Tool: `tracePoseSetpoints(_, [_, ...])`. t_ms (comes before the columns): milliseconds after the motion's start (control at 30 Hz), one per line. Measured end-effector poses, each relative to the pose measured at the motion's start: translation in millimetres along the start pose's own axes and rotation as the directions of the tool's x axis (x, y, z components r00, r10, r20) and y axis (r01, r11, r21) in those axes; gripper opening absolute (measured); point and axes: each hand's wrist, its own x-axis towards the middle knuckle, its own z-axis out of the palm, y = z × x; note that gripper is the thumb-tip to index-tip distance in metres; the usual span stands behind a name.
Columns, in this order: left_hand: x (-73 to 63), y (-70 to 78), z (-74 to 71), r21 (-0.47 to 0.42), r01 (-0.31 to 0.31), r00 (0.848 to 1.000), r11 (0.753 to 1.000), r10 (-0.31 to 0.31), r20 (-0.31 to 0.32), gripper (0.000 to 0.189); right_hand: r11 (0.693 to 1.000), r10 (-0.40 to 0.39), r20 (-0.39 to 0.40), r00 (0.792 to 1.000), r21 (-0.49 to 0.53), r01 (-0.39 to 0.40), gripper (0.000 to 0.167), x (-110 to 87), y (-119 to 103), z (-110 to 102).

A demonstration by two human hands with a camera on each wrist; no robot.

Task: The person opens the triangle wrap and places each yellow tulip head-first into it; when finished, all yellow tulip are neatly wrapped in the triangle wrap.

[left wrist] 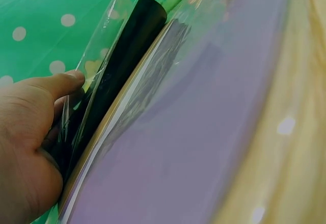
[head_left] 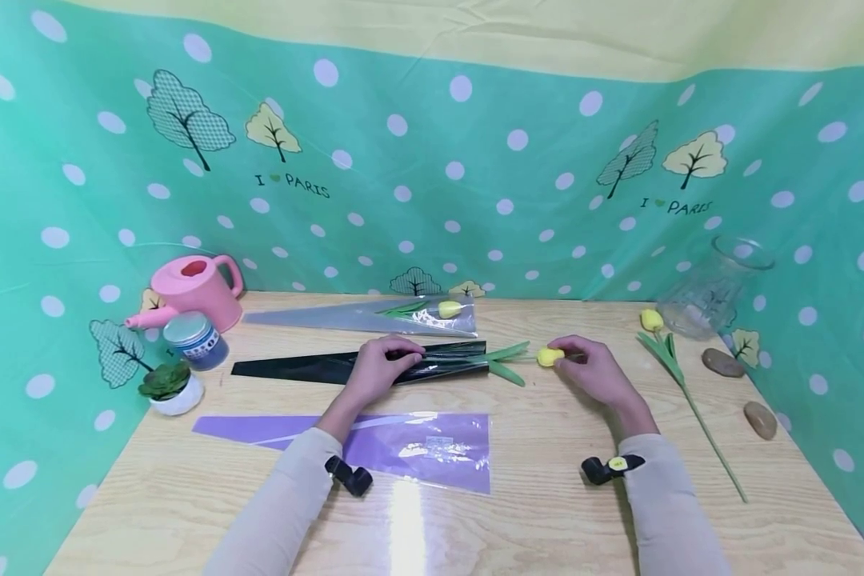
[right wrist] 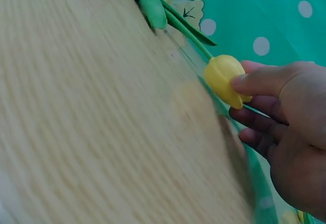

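A yellow tulip (head_left: 550, 357) lies across the middle of the table, its bloom to the right and its stem running left into the mouth of a black flower sleeve (head_left: 288, 369). My right hand (head_left: 596, 373) pinches the bloom between thumb and fingers, seen close up in the right wrist view. The green leaves (head_left: 510, 352) stick out past the sleeve's opening. With thumb and fingers, my left hand (head_left: 376, 370) grips the sleeve; the clear film at its edge lies under the thumb in the left wrist view. Part of the stem is hidden inside the sleeve.
Behind lies a grey sleeve (head_left: 317, 315) with a tulip inside; in front, a purple sleeve (head_left: 432, 448). At left stand a pink watering can (head_left: 200, 292), a blue jar (head_left: 200, 344) and a potted succulent (head_left: 176, 392). At right are another tulip (head_left: 680, 376), stones (head_left: 722, 362) and a glass vase (head_left: 698, 296).
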Motion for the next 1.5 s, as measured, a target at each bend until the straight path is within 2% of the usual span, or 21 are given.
tracePoseSetpoints(233, [1.7, 0.6, -1.2, 0.008, 0.005, 1.000, 1.000, -0.005, -0.001, 0.011, 0.997, -0.025, -0.008, 1.000, 0.077, 0.026, 0.029, 1.1, -11.7, -1.3])
tracePoseSetpoints(467, [0.6, 0.5, -2.0, -0.005, 0.006, 1.000, 1.000, -0.006, 0.003, 0.011, 0.991, -0.057, 0.010, 0.998, 0.122, 0.056, 0.029, 4.8, -20.4, 11.7])
tracePoseSetpoints(767, [-0.8, -0.3, -3.4, -0.019, -0.013, 1.000, 1.000, 0.013, -0.004, 0.011, 0.983, 0.009, -0.002, 1.000, 0.185, -0.009, 0.031, 7.5, -40.9, 38.2])
tracePoseSetpoints(933, [-0.7, -0.4, -2.8, -0.021, -0.023, 1.000, 1.000, 0.023, 0.000, 0.011, 0.972, 0.018, -0.028, 0.999, 0.236, -0.011, 0.030, 9.1, -43.2, 53.1])
tracePoseSetpoints(1033, [-1.1, 0.1, -2.3, -0.025, -0.026, 1.000, 0.999, 0.026, -0.006, 0.011, 0.970, 0.013, -0.010, 1.000, 0.244, -0.010, 0.031, 9.0, -45.8, 60.2])
tracePoseSetpoints(1300, [-1.3, 2.5, -0.4, -0.030, -0.019, 1.000, 0.999, 0.019, 0.009, 0.011, 0.959, 0.010, 0.050, 0.999, 0.283, -0.024, 0.033, 4.5, -50.3, 69.6])
tracePoseSetpoints(1500, [-0.7, 4.2, -0.4, -0.037, -0.019, 1.000, 0.999, 0.020, 0.016, 0.012, 0.941, 0.022, 0.032, 0.999, 0.336, -0.031, 0.034, 5.0, -54.2, 75.5])
